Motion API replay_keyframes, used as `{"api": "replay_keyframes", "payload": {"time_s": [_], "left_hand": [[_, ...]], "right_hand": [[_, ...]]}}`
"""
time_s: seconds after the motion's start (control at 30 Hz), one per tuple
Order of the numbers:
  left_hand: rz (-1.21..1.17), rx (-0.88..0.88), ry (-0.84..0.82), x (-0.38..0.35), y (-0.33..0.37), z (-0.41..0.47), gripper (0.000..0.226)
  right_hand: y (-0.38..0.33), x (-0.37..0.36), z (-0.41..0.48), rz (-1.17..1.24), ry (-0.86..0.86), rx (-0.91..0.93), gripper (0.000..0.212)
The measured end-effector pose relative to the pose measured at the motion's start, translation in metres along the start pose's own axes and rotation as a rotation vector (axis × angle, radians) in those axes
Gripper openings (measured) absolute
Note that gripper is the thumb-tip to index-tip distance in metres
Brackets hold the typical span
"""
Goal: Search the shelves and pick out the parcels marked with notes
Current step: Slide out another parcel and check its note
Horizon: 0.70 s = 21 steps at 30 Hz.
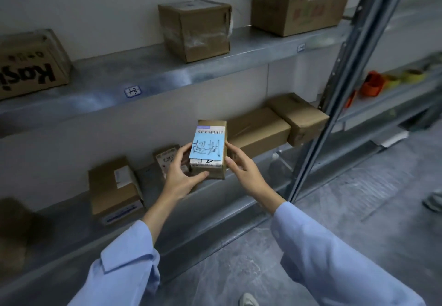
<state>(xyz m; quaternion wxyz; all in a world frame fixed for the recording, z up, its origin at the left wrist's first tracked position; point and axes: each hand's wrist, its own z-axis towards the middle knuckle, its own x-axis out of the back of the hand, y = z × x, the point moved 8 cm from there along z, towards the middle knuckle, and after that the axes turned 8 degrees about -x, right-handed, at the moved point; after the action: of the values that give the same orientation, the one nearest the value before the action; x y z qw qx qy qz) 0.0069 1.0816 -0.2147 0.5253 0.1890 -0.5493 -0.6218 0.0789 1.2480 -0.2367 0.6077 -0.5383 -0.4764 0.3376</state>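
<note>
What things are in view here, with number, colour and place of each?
shelves: 2, grey metal, upper and lower
held parcel: 1, brown, centre, in front of the lower level
note: 1, blue, on the held parcel's face
upper-shelf boxes: 3, brown, spread along the upper level
lower-shelf boxes: 4, brown, lower level; dim shape far left unclear
shelf labels: 2, white, upper shelf's front
tape rolls: several, orange and yellow, blurred, far right
upright post: 1, grey metal, right
left hand: 1, grips the parcel's left side
right hand: 1, grips its right side
sleeves: 2, light blue, bottom
</note>
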Motion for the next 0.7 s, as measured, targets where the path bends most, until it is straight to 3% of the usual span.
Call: {"api": "replay_keyframes", "payload": {"time_s": [0.3,0.7], "left_hand": [[-0.029,-0.142,-0.362,-0.076,0.030,-0.062,0.081],[-0.285,-0.230,-0.730,-0.222,0.117,-0.160,0.076]], "right_hand": [[0.038,0.046,-0.141,0.104,0.342,-0.156,0.046],[0.063,0.138,-0.331,0.195,0.750,-0.308,0.042]]}}
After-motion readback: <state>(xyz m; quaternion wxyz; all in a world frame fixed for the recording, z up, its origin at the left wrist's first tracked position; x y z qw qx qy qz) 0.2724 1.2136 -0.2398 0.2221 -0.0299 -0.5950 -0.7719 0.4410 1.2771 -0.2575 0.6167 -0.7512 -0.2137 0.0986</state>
